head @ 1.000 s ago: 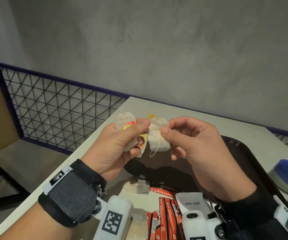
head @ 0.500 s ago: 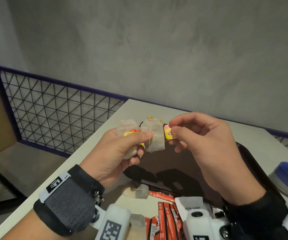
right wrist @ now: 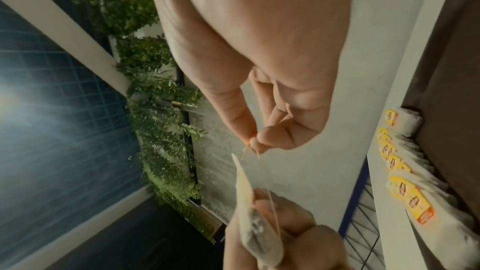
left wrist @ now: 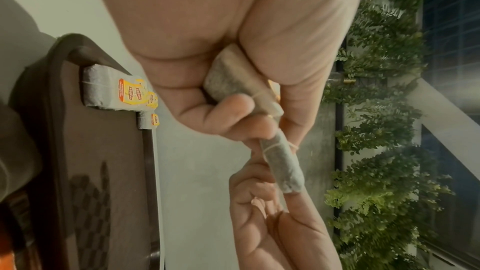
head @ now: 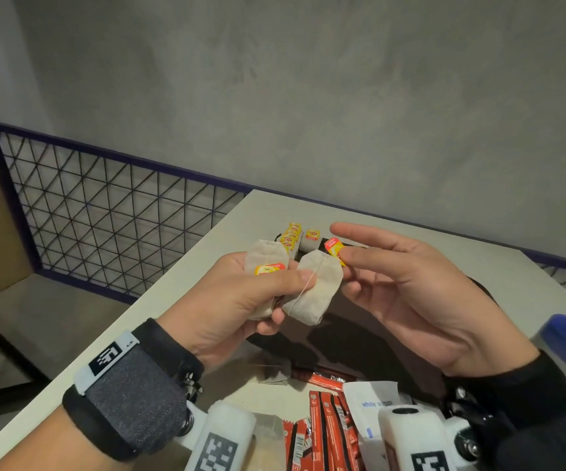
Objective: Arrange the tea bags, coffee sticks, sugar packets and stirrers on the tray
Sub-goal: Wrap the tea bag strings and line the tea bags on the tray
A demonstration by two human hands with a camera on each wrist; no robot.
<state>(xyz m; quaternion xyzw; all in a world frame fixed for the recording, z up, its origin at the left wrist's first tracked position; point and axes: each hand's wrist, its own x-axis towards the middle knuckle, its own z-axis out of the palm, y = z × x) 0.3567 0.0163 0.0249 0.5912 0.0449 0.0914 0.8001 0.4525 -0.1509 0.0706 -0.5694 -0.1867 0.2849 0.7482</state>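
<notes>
Spanning the scene: a pale table (head: 179, 300) is seen, with a grey wall behind it and a dark wire-mesh railing (head: 105, 215) at its far and left edges.
Tray: a dark brown tray (head: 370, 338) is set on the table beneath both hands; its rim is also shown in the left wrist view (left wrist: 150, 171).
Left hand: the left hand (head: 241, 300) is raised above the tray, its fingers and thumb curled round two tea bags, which are clamped between thumb and fingers.
Right hand: the right hand (head: 421, 294) is held just beside the left; a small tag is pinched between thumb and fingertip, while the index finger is stretched out straight.
Placed tea bags: a row of tea bags (head: 300, 241) is laid along the far left corner of the tray, yellow tags turned upward; the row is shown again in the right wrist view (right wrist: 405, 171).
Coffee sticks: red coffee sticks (head: 325, 426) are piled at the near edge, close to the wrists.
Sugar packet: a white sugar packet (head: 373, 399) is lain just beside the sticks.
Front tea bag: the front tea bag (head: 312, 290) is gripped at its left edge by the left thumb.
Rear tea bag: the rear tea bag (head: 264, 263) is held deeper in the left fist.
Tag: the red-and-yellow tag (head: 334, 249) is joined to the front tea bag by a thin string.
</notes>
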